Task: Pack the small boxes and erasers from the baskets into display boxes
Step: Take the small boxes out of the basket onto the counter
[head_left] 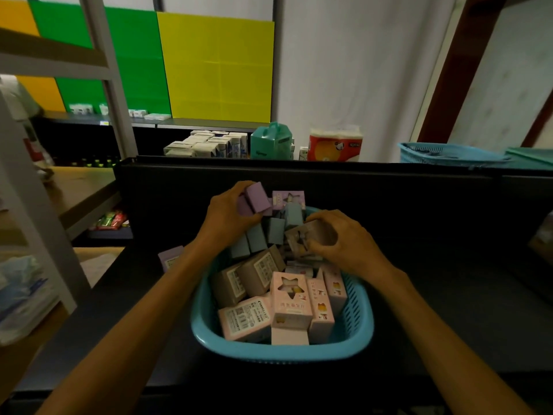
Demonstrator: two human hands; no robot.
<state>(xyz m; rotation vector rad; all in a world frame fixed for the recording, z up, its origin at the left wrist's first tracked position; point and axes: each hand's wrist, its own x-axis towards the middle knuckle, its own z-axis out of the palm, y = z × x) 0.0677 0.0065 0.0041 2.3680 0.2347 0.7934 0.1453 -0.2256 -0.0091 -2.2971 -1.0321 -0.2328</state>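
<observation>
A blue plastic basket (356, 330) sits on the dark table in front of me, filled with several small boxes: pink ones (291, 301) at the front, brown ones (248, 277) in the middle, grey-blue ones (269, 232) at the back. My left hand (227, 214) grips purple boxes (254, 199) above the basket's far left edge. My right hand (335, 238) holds a brownish windowed box (302, 238) over the far right of the basket. Another purple box (169, 257) lies on the table beside my left forearm.
A dark upright panel (389, 190) runs behind the basket. Beyond it stand white cartons (206, 145), a teal carry box (270, 142), a tissue pack (335, 143) and another blue basket (449, 154). Metal shelving (54, 205) stands to the left.
</observation>
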